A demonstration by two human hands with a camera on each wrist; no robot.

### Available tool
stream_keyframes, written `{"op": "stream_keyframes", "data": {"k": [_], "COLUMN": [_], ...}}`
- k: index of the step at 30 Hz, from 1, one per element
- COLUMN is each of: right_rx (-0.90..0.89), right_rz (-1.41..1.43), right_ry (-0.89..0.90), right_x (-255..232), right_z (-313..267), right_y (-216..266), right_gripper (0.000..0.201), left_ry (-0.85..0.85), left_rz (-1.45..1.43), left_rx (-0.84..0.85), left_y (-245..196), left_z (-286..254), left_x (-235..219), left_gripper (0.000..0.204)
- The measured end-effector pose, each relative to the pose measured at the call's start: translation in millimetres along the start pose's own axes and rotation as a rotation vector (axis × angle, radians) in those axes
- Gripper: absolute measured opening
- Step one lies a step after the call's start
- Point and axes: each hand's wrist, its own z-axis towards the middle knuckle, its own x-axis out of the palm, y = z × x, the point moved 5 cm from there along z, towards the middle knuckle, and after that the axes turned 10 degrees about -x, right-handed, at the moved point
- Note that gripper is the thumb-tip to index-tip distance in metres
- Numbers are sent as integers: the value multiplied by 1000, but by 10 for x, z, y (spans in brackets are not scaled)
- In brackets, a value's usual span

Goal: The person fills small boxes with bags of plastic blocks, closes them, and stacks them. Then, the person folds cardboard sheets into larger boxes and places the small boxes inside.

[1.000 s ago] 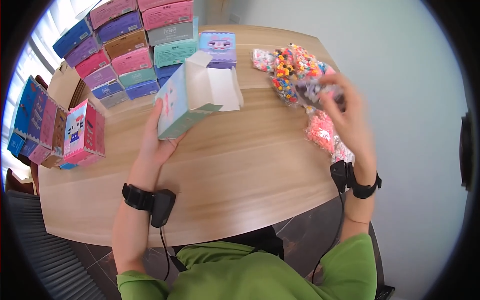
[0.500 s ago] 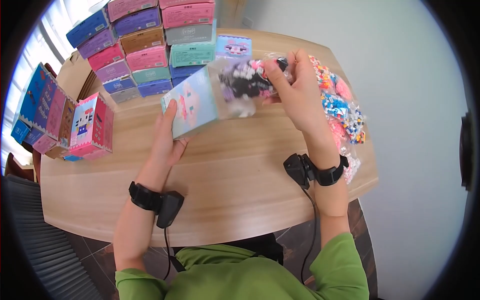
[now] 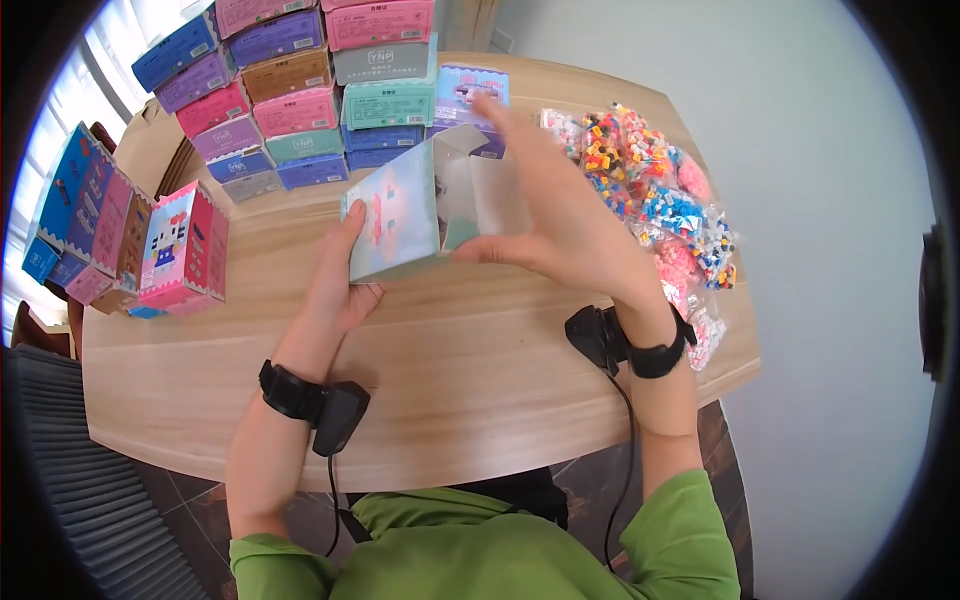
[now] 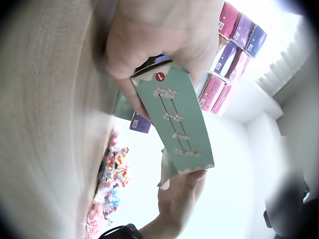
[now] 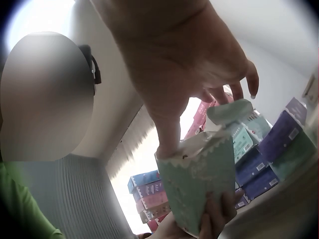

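Observation:
My left hand (image 3: 335, 270) grips a small pastel cardboard box (image 3: 393, 222) above the table, thumb on its printed face and fingers under it. Its open end, with white flaps raised, points right. In the left wrist view the green side of the box carries a red round mark and an assembly drawing. My right hand (image 3: 570, 225) is at that open end with its fingers spread. The right wrist view has the thumb at the box's rim and the other fingers near a raised flap (image 5: 230, 112). What lies inside the box is mostly hidden.
Stacked coloured boxes (image 3: 290, 107) stand at the back left, with a purple box (image 3: 465, 90) beside them. A pink box (image 3: 185, 245) and others stand at the left edge. Clear bags of colourful small bricks (image 3: 675, 215) lie along the table's (image 3: 480, 400) right side.
My right hand picked up a bag of dark and purple bricks from the pile and brought it left to the box's mouth. That bag has left the hand, whose fingers are now spread.

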Motion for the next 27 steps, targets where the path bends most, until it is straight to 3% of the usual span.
{"op": "stream_keyframes", "data": {"k": [3, 6, 9, 12, 15, 17, 18, 21, 24, 27], "right_rx": [82, -90, -157, -8, 245, 466, 573, 680, 552, 412], "right_rz": [220, -76, -151, -76, 319, 1077, 1460, 1897, 1390, 990], "right_ry": [184, 25, -7, -166, -586, -674, -696, -491, -294, -219], "right_x": [176, 429, 438, 286, 213, 351, 443, 583, 595, 616], "right_z": [22, -22, -6, -3, -73, -141, -159, -109, -32, -55], "right_y": [-70, -87, 43, -5, -223, -514, -573, -370, -143, -157], "right_gripper": [75, 64, 55, 50, 51, 49, 47, 42, 39, 36], "left_ry": [44, 202, 4, 105, 86, 106, 116, -21, -47, -90], "left_rz": [23, -57, -99, -90, -75, -78, -79, 14, 165, 91], "left_rx": [-5, -16, 18, 19, 42, 45, 46, 56, 85, 94], "left_y": [-9, -46, -74, -69, -66, -75, -77, -18, -34, -47], "left_z": [-27, -57, -86, -64, -73, -77, -76, -6, -14, -64], "left_x": [45, 105, 172, 105, 139, 161, 170, 52, 3, 137], "left_gripper": [41, 41, 40, 45, 45, 45, 45, 46, 46, 34]}}
